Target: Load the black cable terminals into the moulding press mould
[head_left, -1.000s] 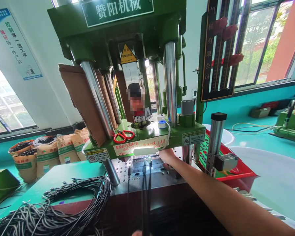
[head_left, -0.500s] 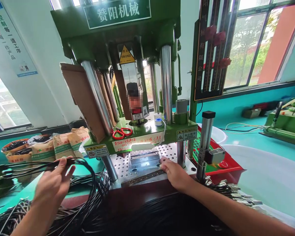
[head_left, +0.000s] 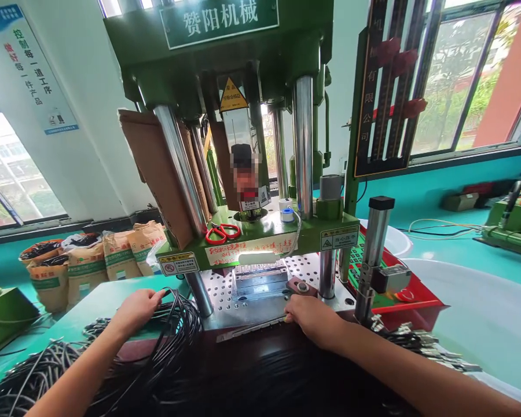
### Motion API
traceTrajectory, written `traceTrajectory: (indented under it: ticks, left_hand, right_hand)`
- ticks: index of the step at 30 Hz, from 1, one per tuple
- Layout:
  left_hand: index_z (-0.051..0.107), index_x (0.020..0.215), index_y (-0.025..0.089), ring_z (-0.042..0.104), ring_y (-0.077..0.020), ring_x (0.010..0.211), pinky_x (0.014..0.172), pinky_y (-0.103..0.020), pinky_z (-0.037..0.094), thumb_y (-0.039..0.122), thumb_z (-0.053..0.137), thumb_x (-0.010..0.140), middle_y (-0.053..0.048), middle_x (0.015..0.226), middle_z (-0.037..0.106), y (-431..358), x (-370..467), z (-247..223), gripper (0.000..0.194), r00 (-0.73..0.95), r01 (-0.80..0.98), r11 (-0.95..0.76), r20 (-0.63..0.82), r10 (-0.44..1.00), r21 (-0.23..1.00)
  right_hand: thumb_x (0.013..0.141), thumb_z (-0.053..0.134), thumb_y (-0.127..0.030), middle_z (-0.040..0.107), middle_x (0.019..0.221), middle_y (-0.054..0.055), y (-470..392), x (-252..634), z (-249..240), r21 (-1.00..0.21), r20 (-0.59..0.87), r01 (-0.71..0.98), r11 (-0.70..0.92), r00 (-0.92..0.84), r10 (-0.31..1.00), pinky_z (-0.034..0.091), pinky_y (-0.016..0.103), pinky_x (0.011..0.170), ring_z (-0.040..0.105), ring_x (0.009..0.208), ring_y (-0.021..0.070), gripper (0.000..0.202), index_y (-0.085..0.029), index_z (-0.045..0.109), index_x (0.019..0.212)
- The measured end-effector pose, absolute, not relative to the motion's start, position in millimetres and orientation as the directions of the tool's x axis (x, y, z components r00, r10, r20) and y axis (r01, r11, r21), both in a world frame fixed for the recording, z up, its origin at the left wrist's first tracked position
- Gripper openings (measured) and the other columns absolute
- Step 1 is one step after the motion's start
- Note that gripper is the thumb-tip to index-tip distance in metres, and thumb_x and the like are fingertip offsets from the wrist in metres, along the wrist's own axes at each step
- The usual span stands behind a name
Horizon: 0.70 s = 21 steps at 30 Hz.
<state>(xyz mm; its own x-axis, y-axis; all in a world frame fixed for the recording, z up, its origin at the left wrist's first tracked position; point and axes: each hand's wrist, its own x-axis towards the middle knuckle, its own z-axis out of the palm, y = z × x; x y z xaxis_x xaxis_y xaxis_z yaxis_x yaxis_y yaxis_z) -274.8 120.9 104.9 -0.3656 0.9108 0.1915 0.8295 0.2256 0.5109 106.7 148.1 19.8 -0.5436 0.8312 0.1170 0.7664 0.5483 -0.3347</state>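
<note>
Since half a second ago: the left hand (head_left: pixel 139 307) has come down from holding a cable bundle up in the air and now lies on the heap of black cables (head_left: pixel 169 336); the right hand (head_left: pixel 312 318) has stayed at the front edge of the machine bed, and the metal strip (head_left: pixel 252 329) there now lies more slanted.
Left hand: palm down at the top of the cable heap, fingers curled loosely over a few black strands near the machine's left column; whether it pinches a strand or only rests on it cannot be told.
Right hand: flat and low on the front lip of the perforated plate (head_left: pixel 219 292), fingers drawn close together, fingertips (head_left: pixel 290 315) touching the right end of the metal strip.
Metal strip: long and thin, lying along the plate's front edge, left end lower than the right.
Mould block (head_left: pixel 260 281): grey, sits on the plate under the green press head (head_left: pixel 260 240), just behind the strip.
Black cables: coiled on the teal bench at the left, spilling toward the near edge.
Red scissors (head_left: pixel 221 233): lying on the green press head.
Sacks (head_left: pixel 91 263): brown, standing by the wall on the left.
White tub (head_left: pixel 481 313): on the right, well apart from both hands.
Connector pile (head_left: pixel 417 341): small metal-tipped parts beside the right forearm.
</note>
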Motion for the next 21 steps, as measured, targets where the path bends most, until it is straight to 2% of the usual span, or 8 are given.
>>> traceTrajectory:
  ticks: [2,4,7,10,13,17,19,21]
  left_hand:
    - [0.061,0.061,0.021,0.058,-0.0247,0.065,0.068,-0.035,0.043,0.048,0.052,0.077,-0.003,0.058,0.061,104.6,-258.7,109.4,0.033,-0.269,0.880,0.144,0.224,0.937,0.453]
    - [0.065,0.086,0.024,0.060,-0.0249,0.092,0.088,-0.034,0.041,0.051,0.047,0.083,-0.004,0.091,0.069,90.5,-242.7,102.0,0.033,-0.082,0.920,-0.035,0.277,0.957,0.391]
    - [0.062,0.108,0.025,0.050,-0.0232,0.118,0.104,-0.033,0.032,0.051,0.044,0.086,-0.006,0.125,0.058,84.9,-226.5,76.7,0.039,0.177,0.925,-0.228,0.186,0.966,0.303]
    - [0.063,0.106,0.021,0.057,-0.0240,0.109,0.097,-0.034,0.040,0.048,0.046,0.086,-0.009,0.117,0.062,96.4,-222.3,58.3,0.038,0.201,0.937,-0.211,0.065,0.978,0.277]
    - [0.063,0.106,0.018,0.058,-0.0277,0.104,0.093,-0.038,0.042,0.044,0.051,0.084,-0.012,0.112,0.062,102.7,-219.6,62.1,0.036,0.173,0.948,-0.188,0.079,0.982,0.255]
    - [0.066,0.103,0.021,0.042,-0.0354,0.121,0.105,-0.049,0.025,0.037,0.055,0.083,-0.014,0.122,0.056,71.4,-197.8,81.4,0.028,0.132,0.955,-0.208,0.328,0.935,0.209]
    - [0.068,0.097,0.030,0.050,-0.0293,0.109,0.100,-0.042,0.031,0.034,0.054,0.085,-0.007,0.109,0.062,42.6,-179.4,78.6,0.019,0.196,0.887,-0.336,0.400,0.895,0.318]
    - [0.070,0.089,0.035,0.056,-0.0233,0.086,0.080,-0.032,0.040,0.033,0.056,0.085,-0.005,0.094,0.066,16.0,-159.1,60.4,0.015,0.421,0.683,-0.458,0.207,0.883,0.568]
  right_hand:
    - [0.085,0.054,-0.014,0.071,0.091,0.013,148.9,105.7,22.2,-0.276,0.085,0.769,0.576,-0.577,0.812,0.043,0.030,0.071,0.065,0.087,0.0259,0.018,-0.013,0.072,0.085]
    - [0.086,0.054,-0.014,0.071,0.091,0.014,148.8,104.0,23.4,-0.227,0.071,0.770,0.596,-0.597,0.799,0.043,0.031,0.073,0.065,0.087,0.0268,0.019,-0.013,0.072,0.087]
    - [0.086,0.055,-0.016,0.071,0.091,0.014,148.7,99.7,21.4,-0.172,0.072,0.765,0.621,-0.619,0.782,0.044,0.032,0.074,0.065,0.088,0.0275,0.018,-0.013,0.073,0.087]
    - [0.085,0.057,-0.014,0.071,0.087,0.015,150.5,93.9,19.2,-0.142,0.074,0.762,0.632,-0.628,0.774,0.045,0.032,0.073,0.063,0.089,0.0281,0.018,-0.012,0.074,0.080]
    - [0.085,0.058,-0.016,0.070,0.088,0.014,145.3,95.4,27.4,-0.158,0.078,0.762,0.629,-0.625,0.777,0.047,0.033,0.075,0.063,0.089,0.0276,0.017,-0.013,0.074,0.082]
    - [0.091,0.052,-0.021,0.066,0.108,0.009,103.8,133.2,47.8,-0.248,0.181,0.773,0.584,-0.555,0.812,0.042,0.033,0.094,0.058,0.105,0.0238,0.022,-0.019,0.066,0.108]
    - [0.092,0.049,-0.029,0.067,0.107,0.005,70.3,168.2,47.3,-0.451,0.208,0.729,0.514,-0.474,0.855,0.045,0.030,0.091,0.060,0.101,0.0209,0.022,-0.027,0.066,0.106]
    - [0.091,0.049,-0.042,0.067,0.109,0.003,38.5,205.9,34.0,-0.551,0.046,0.727,0.410,-0.464,0.885,0.047,0.032,0.090,0.061,0.103,0.0223,0.024,-0.036,0.065,0.108]
